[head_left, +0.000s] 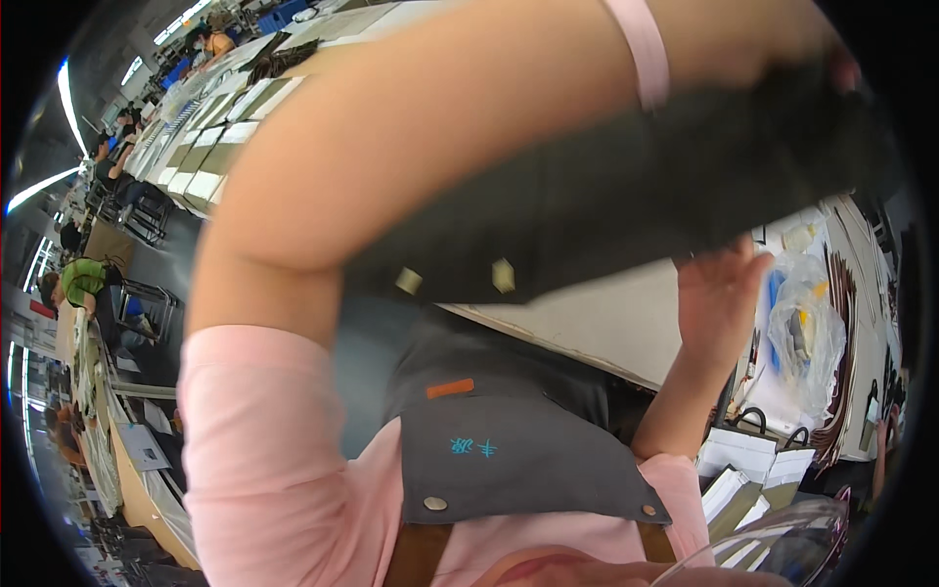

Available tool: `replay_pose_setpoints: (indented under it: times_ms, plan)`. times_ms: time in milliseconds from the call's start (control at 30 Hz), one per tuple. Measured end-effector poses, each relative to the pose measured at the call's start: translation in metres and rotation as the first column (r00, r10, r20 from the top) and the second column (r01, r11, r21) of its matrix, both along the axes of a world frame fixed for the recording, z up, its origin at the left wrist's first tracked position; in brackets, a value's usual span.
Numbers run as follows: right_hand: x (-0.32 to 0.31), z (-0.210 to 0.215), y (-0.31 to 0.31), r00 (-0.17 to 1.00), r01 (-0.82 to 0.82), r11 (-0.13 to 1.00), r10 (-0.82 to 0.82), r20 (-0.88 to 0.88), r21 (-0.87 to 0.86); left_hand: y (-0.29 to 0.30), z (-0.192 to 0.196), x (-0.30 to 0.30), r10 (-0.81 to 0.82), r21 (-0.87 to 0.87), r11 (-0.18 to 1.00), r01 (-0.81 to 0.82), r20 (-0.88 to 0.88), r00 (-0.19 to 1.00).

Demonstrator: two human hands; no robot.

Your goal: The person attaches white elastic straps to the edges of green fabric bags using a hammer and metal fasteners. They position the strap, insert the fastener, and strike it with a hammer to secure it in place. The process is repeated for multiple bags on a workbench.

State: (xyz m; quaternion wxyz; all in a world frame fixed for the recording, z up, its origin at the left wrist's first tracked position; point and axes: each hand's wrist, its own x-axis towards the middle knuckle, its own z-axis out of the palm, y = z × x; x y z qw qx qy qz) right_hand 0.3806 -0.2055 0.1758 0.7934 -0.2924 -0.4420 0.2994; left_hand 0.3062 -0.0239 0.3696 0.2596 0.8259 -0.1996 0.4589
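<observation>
Head view: dark panel point(606, 205) at the blurred left hand point(820, 54), whose grip I cannot tell; loosely open right hand point(717, 298) below, fingertips partly hidden, seemingly steadies it

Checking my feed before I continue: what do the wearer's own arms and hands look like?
Both arms wear pale pink sleeves, the left sleeve ending near the elbow in a hem, the right sleeve partly cut off from view. A plain, light pink band circles the left forearm. The right hand shows no glove; the left hand is too blurred for detail.
</observation>
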Motion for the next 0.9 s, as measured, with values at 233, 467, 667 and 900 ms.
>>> replay_pose_setpoints:
  times_ms: [233,467,667,900]
  plan:
    - [0.048,-0.092,-0.066,0.798,0.127,0.946,-0.276,-0.535,-0.298,-0.068,-0.195,-0.011,-0.356,-0.135,0.921,0.366,-0.674,0.647]
    - [0.106,-0.142,-0.142,0.732,0.245,0.745,-0.562,-0.386,-0.62,0.049,-0.3,-0.168,0.576,0.247,0.762,-0.599,-0.68,0.453]
    - [0.115,-0.157,-0.125,0.735,0.449,0.277,-0.656,0.174,-0.85,0.116,-0.343,-0.243,0.734,0.365,0.55,-0.751,-0.64,0.227]
    - [0.089,-0.152,-0.117,0.544,0.653,0.167,-0.783,0.303,-0.739,0.152,-0.335,-0.246,0.791,0.289,0.456,-0.842,-0.565,0.234]
